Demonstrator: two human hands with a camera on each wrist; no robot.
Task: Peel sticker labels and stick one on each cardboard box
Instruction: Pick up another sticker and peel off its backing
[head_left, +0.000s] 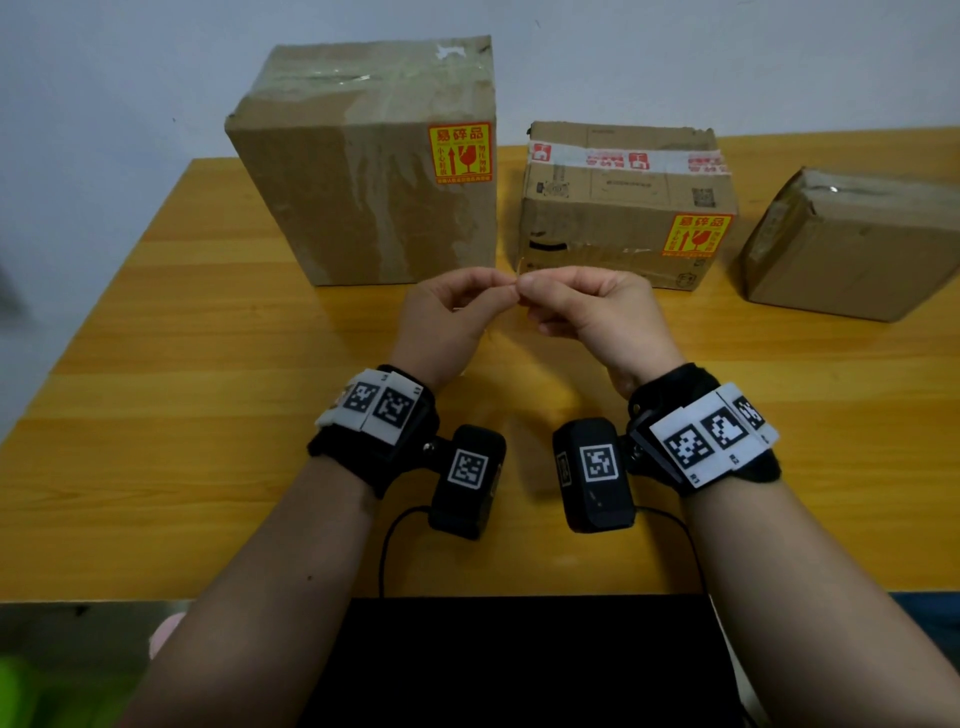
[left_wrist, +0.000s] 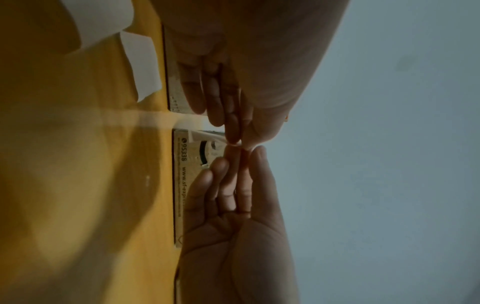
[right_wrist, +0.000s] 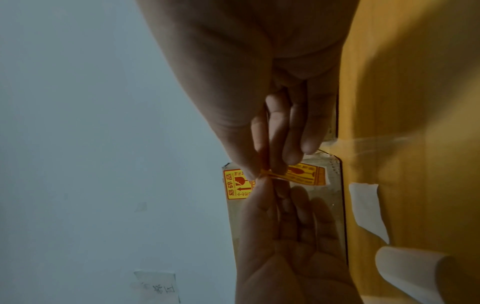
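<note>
Left hand (head_left: 447, 306) and right hand (head_left: 587, 301) are pinching one yellow sticker label (right_wrist: 306, 174) between fingertips above the tabletop (head_left: 208, 415); fingers are hiding most of it; third box (head_left: 852, 244) is sitting cut off at right, unlabelled.

The characters 易碎品 are read on the yellow sticker (head_left: 460, 153) of the tall box (head_left: 374, 171) and on the sticker (head_left: 696, 235) of the middle box (head_left: 613, 208). "95338" (left_wrist: 184, 151) and "www.sf-expre…" are printed along that box's lower edge.

The head camera looked down over a wooden table (head_left: 156, 364) toward three boxes. Both wrist cameras, apparently rolled sideways, sat close behind the fingers, sharing the meeting fingertips (right_wrist: 262, 176).
</note>
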